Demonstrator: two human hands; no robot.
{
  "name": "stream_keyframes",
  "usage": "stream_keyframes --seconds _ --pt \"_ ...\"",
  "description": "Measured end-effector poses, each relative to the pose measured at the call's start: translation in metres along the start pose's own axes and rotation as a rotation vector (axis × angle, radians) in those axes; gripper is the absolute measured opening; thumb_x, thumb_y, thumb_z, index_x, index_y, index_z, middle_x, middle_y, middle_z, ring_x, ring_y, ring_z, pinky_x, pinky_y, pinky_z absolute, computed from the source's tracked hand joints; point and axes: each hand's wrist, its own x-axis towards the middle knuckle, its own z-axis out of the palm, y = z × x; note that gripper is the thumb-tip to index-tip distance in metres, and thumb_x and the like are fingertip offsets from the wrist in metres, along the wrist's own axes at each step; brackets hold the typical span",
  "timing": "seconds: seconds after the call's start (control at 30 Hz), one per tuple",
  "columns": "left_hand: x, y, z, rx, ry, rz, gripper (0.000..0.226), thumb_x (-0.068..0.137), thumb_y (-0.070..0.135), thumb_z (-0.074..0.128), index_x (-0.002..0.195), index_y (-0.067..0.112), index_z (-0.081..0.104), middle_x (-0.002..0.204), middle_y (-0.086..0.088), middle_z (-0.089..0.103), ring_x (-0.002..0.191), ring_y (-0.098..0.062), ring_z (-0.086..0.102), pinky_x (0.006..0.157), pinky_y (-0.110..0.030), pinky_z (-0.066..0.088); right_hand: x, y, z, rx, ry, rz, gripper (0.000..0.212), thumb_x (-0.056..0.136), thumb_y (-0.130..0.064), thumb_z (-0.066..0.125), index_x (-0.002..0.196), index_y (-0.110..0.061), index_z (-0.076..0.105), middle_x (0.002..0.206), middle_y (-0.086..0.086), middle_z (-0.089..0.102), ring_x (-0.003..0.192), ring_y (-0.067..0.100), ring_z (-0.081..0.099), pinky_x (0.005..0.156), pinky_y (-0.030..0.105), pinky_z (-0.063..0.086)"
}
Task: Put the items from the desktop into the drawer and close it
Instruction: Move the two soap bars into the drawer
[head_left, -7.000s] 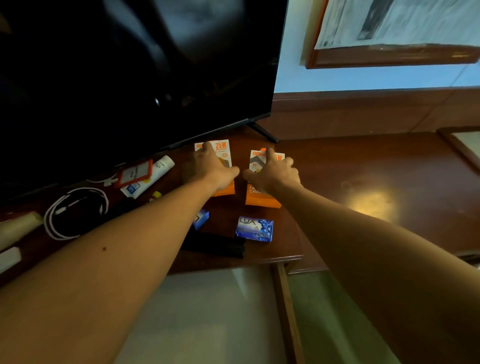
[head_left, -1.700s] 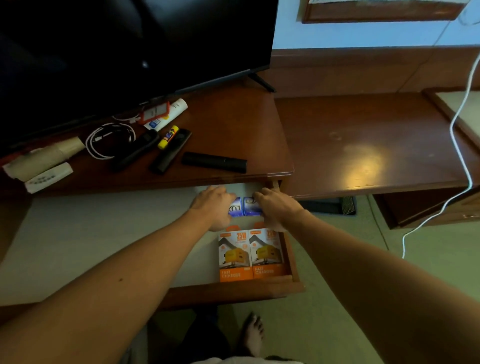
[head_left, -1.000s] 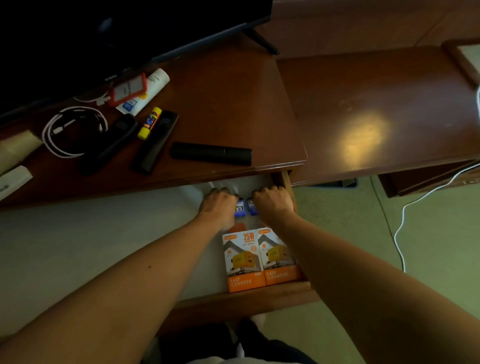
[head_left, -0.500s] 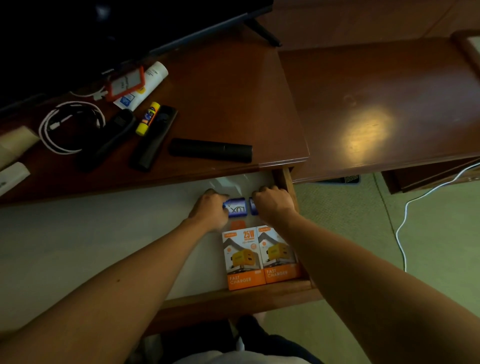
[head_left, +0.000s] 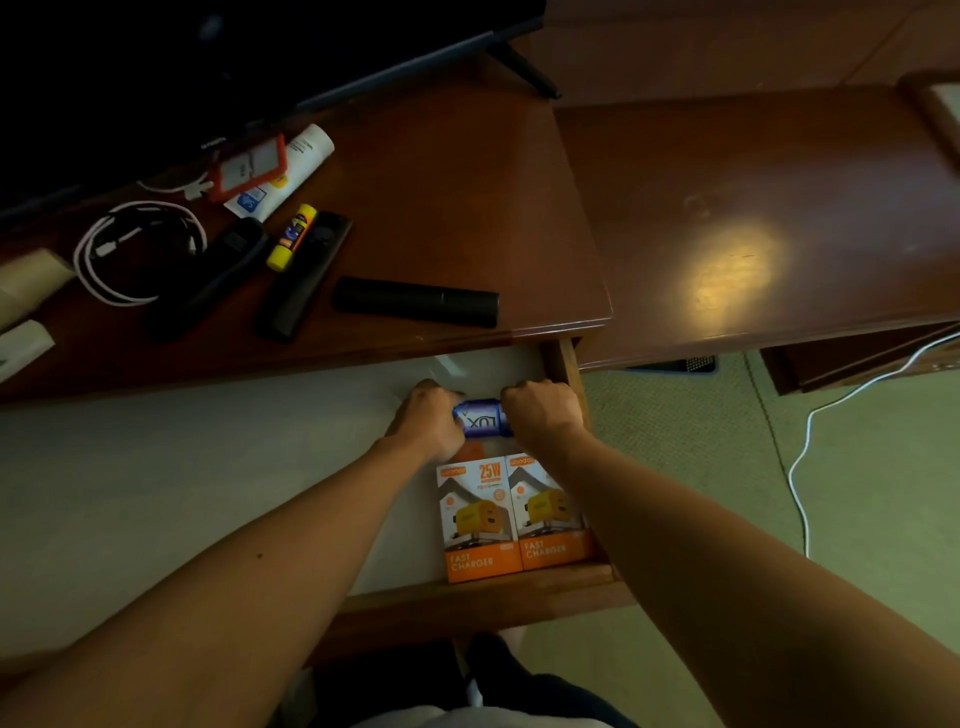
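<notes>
both arms reach forward over the drawer (head_left: 467, 597), which stands pulled out, its wooden front edge nearest us. just behind that front edge two orange fast charger boxes (head_left: 511, 519) lie flat, side by side and touching, tucked into the right corner, which looks like a way to leave the paler floor of the drawer free for what's to come. further in from the front edge, the left hand (head_left: 428, 418) and right hand (head_left: 543, 410) are both curled down around the blue soap packets (head_left: 480, 423), one on each side, fingers folded over the far ends. whether they grip or merely press and nudge, i cannot tell; it reads as squaring the packets up behind the boxes. only one label shows clearly, the other packet mostly hidden under the right hand. beyond the drawer, on the tabletop (head_left: 467, 182), plenty waits: a black cylinder (head_left: 415, 301) closest to the drawer, then two dark remotes (head_left: 304, 275), a yellow glue stick (head_left: 292, 236), a white coiled cable (head_left: 137, 249), a white tube (head_left: 285, 171) and a red-framed card holder (head_left: 249, 166). early days, i'd say.
</notes>
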Motion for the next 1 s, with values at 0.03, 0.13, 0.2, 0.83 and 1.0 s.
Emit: stream_keyframes --seconds 0.03,0.13,0.2,0.83,1.0 --pt "0.000 0.000 0.001 -0.002 0.000 -0.006 0.048 0.094 0.018 0.067 0.141 0.015 0.058 0.134 -0.015 0.054 0.117 -0.032 0.058 0.097 -0.039 0.053 0.000 0.000 0.001 0.007 0.003 -0.004 0.028 0.097 -0.025 0.059 0.123 -0.015 0.058 0.117 0.008 0.065 0.105 0.027 0.062 0.082 0.036 0.044" --pt "-0.004 0.000 -0.001 0.000 0.006 -0.008 0.050 0.094 0.020 0.067 0.143 0.015 0.055 0.136 -0.014 0.052 0.119 -0.031 0.057 0.098 -0.040 0.053 -0.003 0.001 0.002 0.034 0.023 -0.019 0.032 0.096 -0.026 0.061 0.125 -0.014 0.056 0.120 0.010 0.062 0.108 0.029 0.058 0.089 0.038 0.046" --pt "-0.009 0.001 -0.004 -0.009 0.040 -0.018 0.051 0.095 0.021 0.066 0.144 0.015 0.053 0.137 -0.014 0.049 0.121 -0.031 0.056 0.099 -0.042 0.054 -0.006 0.000 0.000 0.060 0.053 -0.030 0.033 0.095 -0.027 0.062 0.125 -0.014 0.056 0.120 0.010 0.060 0.109 0.029 0.056 0.089 0.038 0.046" --pt "-0.049 -0.040 -0.140 -0.058 0.566 -0.125 0.033 0.092 0.017 0.060 0.125 0.015 0.064 0.128 -0.012 0.054 0.116 -0.036 0.053 0.093 -0.043 0.048 0.015 -0.074 -0.117 0.204 0.495 -0.161 0.041 0.089 -0.028 0.062 0.128 -0.016 0.054 0.122 0.010 0.053 0.111 0.034 0.049 0.090 0.045 0.047" --pt "-0.029 -0.053 -0.161 0.181 0.601 -0.135 0.034 0.091 0.028 0.066 0.122 0.017 0.061 0.128 -0.012 0.050 0.115 -0.034 0.047 0.091 -0.042 0.043 0.036 -0.069 -0.127 0.172 0.353 -0.102 0.055 0.087 -0.032 0.068 0.136 -0.017 0.047 0.131 0.012 0.048 0.122 0.036 0.045 0.102 0.049 0.040"
